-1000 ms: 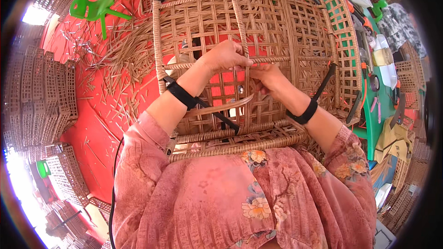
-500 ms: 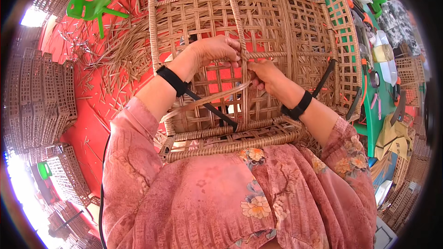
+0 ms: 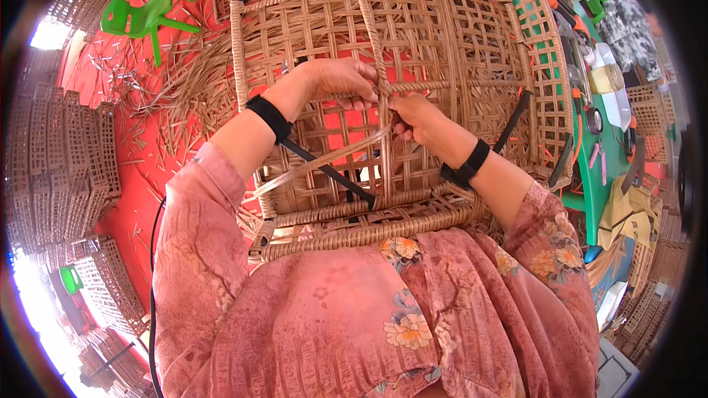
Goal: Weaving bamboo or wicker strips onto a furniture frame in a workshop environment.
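Observation:
A large woven rattan frame [image 3: 442, 22] with an open lattice stands in front of me, its thick lower rim [image 3: 369, 232] against my lap. My left hand [image 3: 335, 81] grips a horizontal rattan bar of the lattice. My right hand [image 3: 417, 118] pinches a flat rattan strip [image 3: 324, 158] beside an upright strand; the strip trails down to the left across the weave. Both wrists wear black bands, and a black strap [image 3: 332, 173] crosses the lattice below my hands.
Loose rattan offcuts [image 3: 173, 103] litter the red floor at left, near a small green plastic chair [image 3: 144, 18]. Stacks of woven panels [image 3: 59, 169] line the left side. A green table [image 3: 601, 118] with tools and bottles stands at right.
Both hands have shifted upward on the lattice. The strip has been drawn further through and now hangs in a longer loop to the lower left.

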A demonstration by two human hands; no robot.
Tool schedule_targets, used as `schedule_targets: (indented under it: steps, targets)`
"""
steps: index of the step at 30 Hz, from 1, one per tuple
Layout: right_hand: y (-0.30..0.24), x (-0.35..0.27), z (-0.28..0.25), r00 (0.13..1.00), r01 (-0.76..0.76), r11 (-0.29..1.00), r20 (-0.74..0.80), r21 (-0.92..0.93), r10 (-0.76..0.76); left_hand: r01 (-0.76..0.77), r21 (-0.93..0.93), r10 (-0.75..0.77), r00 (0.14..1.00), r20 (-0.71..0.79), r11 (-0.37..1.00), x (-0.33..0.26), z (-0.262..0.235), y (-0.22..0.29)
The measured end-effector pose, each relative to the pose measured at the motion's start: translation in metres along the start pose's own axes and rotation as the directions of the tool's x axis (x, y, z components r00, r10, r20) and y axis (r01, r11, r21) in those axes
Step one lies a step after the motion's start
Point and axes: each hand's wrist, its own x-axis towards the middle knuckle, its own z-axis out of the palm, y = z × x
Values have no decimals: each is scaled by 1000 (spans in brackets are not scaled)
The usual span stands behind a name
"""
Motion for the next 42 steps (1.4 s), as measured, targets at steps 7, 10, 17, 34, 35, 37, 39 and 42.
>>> schedule_targets:
  steps: [7, 10, 17, 34, 35, 37, 39, 42]
  targets:
    - [-9, -4, -8, 989, -52, 996, 138, -67, 61, 9, 44, -5, 995, -98, 999, 1, 5, -2]
    - [-7, -5, -6, 995, 8, 994, 102, -108, 3, -12, 47, 17, 995, -102, 999, 1, 6, -1]
    - [-10, -7, -10, 994, 37, 985, 105, -166, -19, -58, 117, 94, 940, -329, 991, 4, 24, 2]
    - [-7, -35, -15, 751, 534, 511, 99, -674, -653, -139, 51, 148, 917, -370, 989, 21, 20, -15]
    - [-5, -31, -15, 749, 536, 507, 104, -675, -654, -130, 29, 131, 922, -364, 991, 23, 19, -17]
    - [-2, -27, -17, 819, 521, 683, 75, -512, -569, -135, 21, 134, 923, -361, 991, 21, 20, -16]
    - [-4, -28, -16, 861, 496, 782, 99, -377, -499, -142, 14, 137, 924, -357, 990, 18, 21, -14]
    - [-9, -42, -9, 922, 377, 925, 108, -44, -371, -130, 26, 131, 930, -343, 991, 14, 21, -12]
